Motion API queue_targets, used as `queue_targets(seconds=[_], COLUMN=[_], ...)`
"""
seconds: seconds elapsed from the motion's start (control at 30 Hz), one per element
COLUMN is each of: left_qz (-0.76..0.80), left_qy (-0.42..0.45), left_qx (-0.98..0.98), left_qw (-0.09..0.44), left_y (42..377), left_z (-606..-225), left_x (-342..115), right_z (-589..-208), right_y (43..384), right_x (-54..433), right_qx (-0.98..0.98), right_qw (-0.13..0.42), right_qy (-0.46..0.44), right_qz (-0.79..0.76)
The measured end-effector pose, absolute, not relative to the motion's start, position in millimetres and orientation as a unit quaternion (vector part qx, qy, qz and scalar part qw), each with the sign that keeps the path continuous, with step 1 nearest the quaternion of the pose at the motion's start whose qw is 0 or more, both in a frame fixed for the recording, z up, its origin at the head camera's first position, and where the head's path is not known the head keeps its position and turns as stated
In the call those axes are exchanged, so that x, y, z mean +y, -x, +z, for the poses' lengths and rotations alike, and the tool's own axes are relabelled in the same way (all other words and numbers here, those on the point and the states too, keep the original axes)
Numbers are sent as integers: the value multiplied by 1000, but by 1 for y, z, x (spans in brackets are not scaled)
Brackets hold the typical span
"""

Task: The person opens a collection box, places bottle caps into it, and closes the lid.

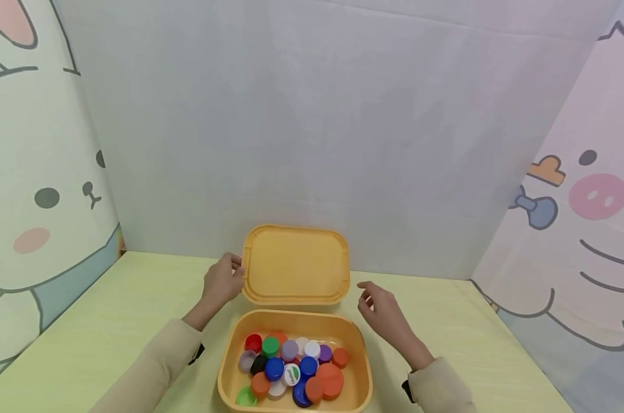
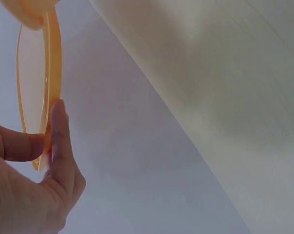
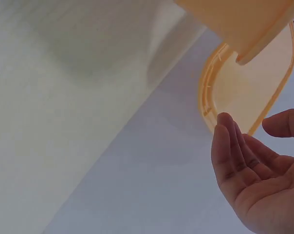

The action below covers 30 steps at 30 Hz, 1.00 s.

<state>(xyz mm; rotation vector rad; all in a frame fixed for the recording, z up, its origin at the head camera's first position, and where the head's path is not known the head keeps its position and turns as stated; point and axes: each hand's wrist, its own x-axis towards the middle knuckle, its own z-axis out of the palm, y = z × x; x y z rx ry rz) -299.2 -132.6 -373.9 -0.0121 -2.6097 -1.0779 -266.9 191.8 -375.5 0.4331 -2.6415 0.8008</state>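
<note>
My left hand (image 1: 225, 279) pinches the left edge of a yellow plastic lid (image 1: 296, 264), thumb on its inner face and fingers behind, as the left wrist view shows. The lid stands tilted up behind a yellow box (image 1: 362, 367), its rimmed inner side facing me. To the right of the lid, my right hand (image 1: 383, 310) hovers apart from it with loosely bent fingers and nothing between them. Inside the box lie many bottle caps: blue (image 1: 274, 369), green (image 1: 270, 346), orange-red (image 1: 330, 381), white (image 1: 312, 350) and other colours.
The box rests on a pale yellow-green table (image 1: 136, 304). A grey-white cloth backdrop (image 1: 301, 115) rises at the table's far edge. Side panels carry a cartoon rabbit (image 1: 38, 143) on the left and a cartoon pig (image 1: 585, 241) on the right.
</note>
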Motion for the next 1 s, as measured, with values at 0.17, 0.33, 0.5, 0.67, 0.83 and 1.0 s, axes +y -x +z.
queue_targets(seconds=[0.17,0.33,0.5,0.67,0.83,1.0], left_qz=[-387,-395,-400,-396,-414,-468], left_qy=[8,11,17,22,34,77], left_qx=[-907,-903,-900,-900,-892,-865], left_qw=[166,169,171,179,177,165], left_y=[293,289,286,286,284,283], left_z=[-369,-368,-370,-371,-372,-375], left_x=[-132,-129,-125,-123,-124,-127], right_z=[-371,-371,-370,-369,-367,-367], right_y=[287,305,316,318,318,318], right_x=[195,198,197,199,200,202], right_qx=[-916,-900,-873,-859,-849,-842], right_qw=[194,148,113,114,111,110], right_qy=[-141,-121,-118,-113,-116,-121], right_qz=[321,391,459,486,503,515])
